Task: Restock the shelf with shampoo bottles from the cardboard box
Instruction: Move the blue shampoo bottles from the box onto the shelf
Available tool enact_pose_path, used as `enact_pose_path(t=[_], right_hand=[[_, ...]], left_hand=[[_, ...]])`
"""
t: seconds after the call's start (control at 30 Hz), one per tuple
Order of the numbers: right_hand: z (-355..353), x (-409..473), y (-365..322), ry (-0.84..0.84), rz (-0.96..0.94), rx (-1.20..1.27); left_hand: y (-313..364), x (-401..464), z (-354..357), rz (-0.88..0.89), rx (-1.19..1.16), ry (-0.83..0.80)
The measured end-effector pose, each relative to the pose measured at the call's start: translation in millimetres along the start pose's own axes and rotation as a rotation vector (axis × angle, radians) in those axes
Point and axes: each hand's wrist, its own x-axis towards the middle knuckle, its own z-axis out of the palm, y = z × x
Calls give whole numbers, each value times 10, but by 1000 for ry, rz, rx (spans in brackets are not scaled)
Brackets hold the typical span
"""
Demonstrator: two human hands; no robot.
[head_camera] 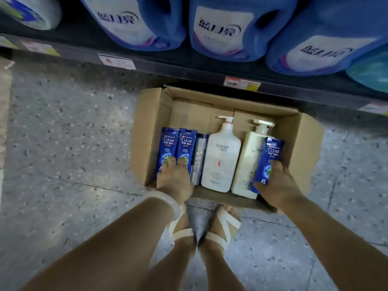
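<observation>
An open cardboard box (pixel 302 141) lies on the floor below the shelf. Inside, at the left, two blue CLEAR shampoo bottles (pixel 177 143) lie side by side, and my left hand (pixel 174 177) grips their lower ends. A third blue CLEAR bottle (pixel 270 156) is held by my right hand (pixel 277 185) over the box's right side. Between them lie a clear-wrapped dark bottle (pixel 199 156), a white pump bottle (pixel 222 158) and a cream pump bottle (pixel 249 162), partly hidden by the raised bottle.
A dark shelf edge (pixel 189 66) with price tags runs above the box. Large blue detergent jugs (pixel 228 28) stand on it. The speckled grey floor (pixel 63 143) spreads to the left. My sandalled feet (pixel 203 229) stand just before the box.
</observation>
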Motion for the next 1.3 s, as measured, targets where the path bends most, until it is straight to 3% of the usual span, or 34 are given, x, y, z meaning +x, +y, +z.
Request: enact_pose_path(t=[0.17, 0.37, 0.53, 0.63, 0.8, 0.9, 1.3], right_hand=[[333, 561, 42, 6, 157, 160], [599, 876, -17, 277, 271, 412], [725, 912, -185, 322, 245, 348], [673, 884, -224, 275, 180, 374], [563, 674, -346, 187, 8, 500], [412, 407, -480, 139, -111, 557], [-983, -1249, -774, 300, -370, 912]], left_hand=[[77, 461, 334, -113, -90, 27], [182, 749, 528, -265, -222, 192], [154, 821, 577, -306, -272, 252], [183, 768, 605, -256, -314, 268], [147, 607, 497, -208, -673, 289], [176, 402, 250, -165, -747, 338], [659, -1081, -1398, 118, -1040, 375]])
